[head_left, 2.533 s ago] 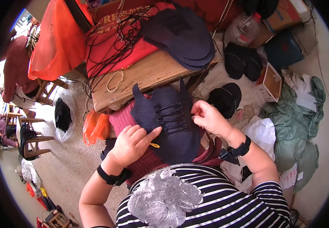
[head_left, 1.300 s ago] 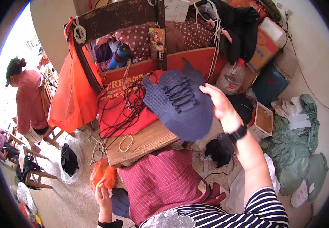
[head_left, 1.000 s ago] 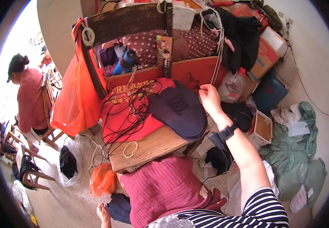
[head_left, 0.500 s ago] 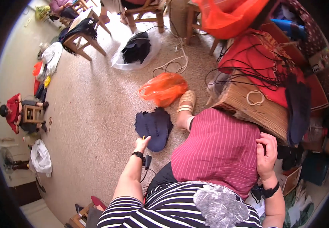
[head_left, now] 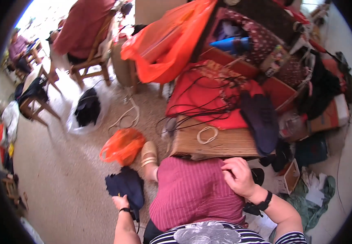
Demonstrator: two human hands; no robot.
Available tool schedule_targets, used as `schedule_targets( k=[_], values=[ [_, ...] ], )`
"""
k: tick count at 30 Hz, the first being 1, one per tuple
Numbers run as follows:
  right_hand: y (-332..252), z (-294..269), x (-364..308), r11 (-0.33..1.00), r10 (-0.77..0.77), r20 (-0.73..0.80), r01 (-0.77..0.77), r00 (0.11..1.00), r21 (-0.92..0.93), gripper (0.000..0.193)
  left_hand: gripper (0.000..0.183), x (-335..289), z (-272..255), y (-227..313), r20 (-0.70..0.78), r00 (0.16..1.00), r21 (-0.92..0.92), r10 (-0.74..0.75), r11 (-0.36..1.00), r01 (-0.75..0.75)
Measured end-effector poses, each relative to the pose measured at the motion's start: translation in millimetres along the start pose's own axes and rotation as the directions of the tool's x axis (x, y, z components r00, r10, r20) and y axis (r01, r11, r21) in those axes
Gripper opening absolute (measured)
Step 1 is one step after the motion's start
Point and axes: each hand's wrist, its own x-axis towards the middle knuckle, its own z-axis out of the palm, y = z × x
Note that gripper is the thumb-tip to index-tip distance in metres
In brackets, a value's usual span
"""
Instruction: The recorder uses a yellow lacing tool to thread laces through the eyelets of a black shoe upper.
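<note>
item under inspection: dark blue fabric point(head_left: 129, 189), on the floor point(head_left: 66, 179), left of the worktop point(head_left: 229, 148) and nearer the wearer. piece count cannot be told; the cloth is folded over and overlapping.

the left hand point(head_left: 121, 202) is at its near edge, a slim yellow thing point(head_left: 119, 194) showing by the fingers. whether they are closed on the cloth cannot be told. the right hand point(head_left: 239, 177) rests on the striped apron point(head_left: 194, 185), just short of the worktop, fingers loosely bent, nothing seen between them.

progress, as judged: one dark piece point(head_left: 263, 122) is already set down at the worktop's right end, partly over its edge; its lacing is too blurred to pass or fail. outstanding: the cloth at the left hand, on neither worktop nor lap. no lacing on it can be made out.

also noted: black cord point(head_left: 208, 107) lies tangled over red cloth point(head_left: 190, 91) on the worktop, a pale loop point(head_left: 207, 135) nearer its front edge. left of the worktop stands an orange bag point(head_left: 123, 146).
</note>
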Motion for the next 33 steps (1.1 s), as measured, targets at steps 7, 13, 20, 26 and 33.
schedule_targets(
  k=[7,13,20,26,33],
  values=[
    [20,-12,67,0.985,-0.13,-0.152,0.109,0.98,-0.136,0.018,0.07,-17,-7,24,-0.11,0.994,0.077,-0.015,0.997,0.023],
    [54,15,135,0.999,0.037,-0.187,-0.033,0.982,0.023,0.01,0.076,-8,4,-2,-0.144,0.989,0.025,-0.029,0.999,0.033],
    [52,38,167,0.954,-0.042,-0.064,0.021,0.997,-0.299,0.016,0.083,-9,7,-8,-0.168,0.982,-0.018,-0.083,0.997,0.082],
    [59,35,166,0.971,0.088,-0.026,-0.092,0.996,-0.219,0.01,0.088,-14,1,6,-0.118,0.969,-0.056,-0.216,0.976,0.211],
    [41,29,164,0.899,-0.097,-0.009,0.083,0.995,-0.43,0.014,0.074,-29,-9,15,-0.13,0.971,-0.138,-0.2,0.973,0.182]
  ],
)
